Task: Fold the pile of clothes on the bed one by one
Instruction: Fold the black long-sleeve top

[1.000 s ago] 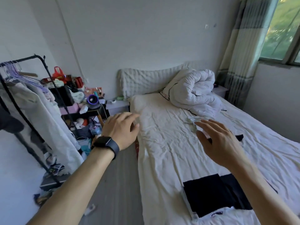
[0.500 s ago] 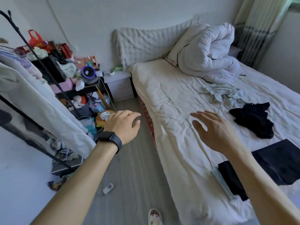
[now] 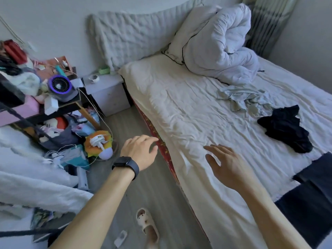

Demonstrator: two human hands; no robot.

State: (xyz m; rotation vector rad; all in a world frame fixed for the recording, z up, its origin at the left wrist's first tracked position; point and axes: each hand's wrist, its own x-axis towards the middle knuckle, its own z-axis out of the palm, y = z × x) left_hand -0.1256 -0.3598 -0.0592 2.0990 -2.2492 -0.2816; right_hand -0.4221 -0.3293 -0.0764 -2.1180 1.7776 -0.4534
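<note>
Two empty hands, left hand (image 3: pixel 140 151) relaxed, right hand (image 3: pixel 228 168) spread, now lower over bed (image 3: pixel 197 105)

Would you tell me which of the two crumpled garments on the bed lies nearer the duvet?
The pale grey-green garment, right beside the white duvet; the crumpled black garment lies farther down the bed.

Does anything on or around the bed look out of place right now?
A pale grey-green garment and a black garment lie crumpled on the bed. The sheet is rucked at the left edge, baring the red patterned mattress side. A lone slipper lies on the floor.
</note>
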